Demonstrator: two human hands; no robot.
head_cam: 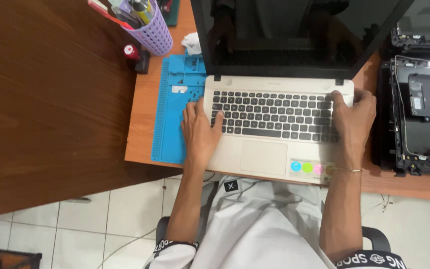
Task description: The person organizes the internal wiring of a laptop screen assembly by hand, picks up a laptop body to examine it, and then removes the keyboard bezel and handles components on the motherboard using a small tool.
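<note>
Your lap in white clothing sits closest to the camera, forearms running up from it to the laptop, which I use as the landmark. It is a pale gold machine, lid open, dark screen unlit, lying on the orange desk and overlapping the right edge of a blue work mat.

Your left hand lies flat on the laptop's left side, fingers loosely spread, thumb pressing onto the left end of the keyboard; it grips nothing, just rests on the case. Your right hand curls over the laptop's top right corner near the hinge, fingers wrapped around the edge. It looks like a light hold on the case, but the fingertips are hidden, so how tight is unclear.

Step in hand, as I judge it: steadying or positioning the open laptop on the mat, both hands bracing it. A next move would call for keeping that two-sided hold even, so the base does not skew off the mat.

Left of the laptop, past the mat: a lilac basket of tools and a dark wooden tabletop. Right of the laptop: dismantled black laptop shells. Coloured round stickers sit on the laptop's lower right palm rest.
</note>
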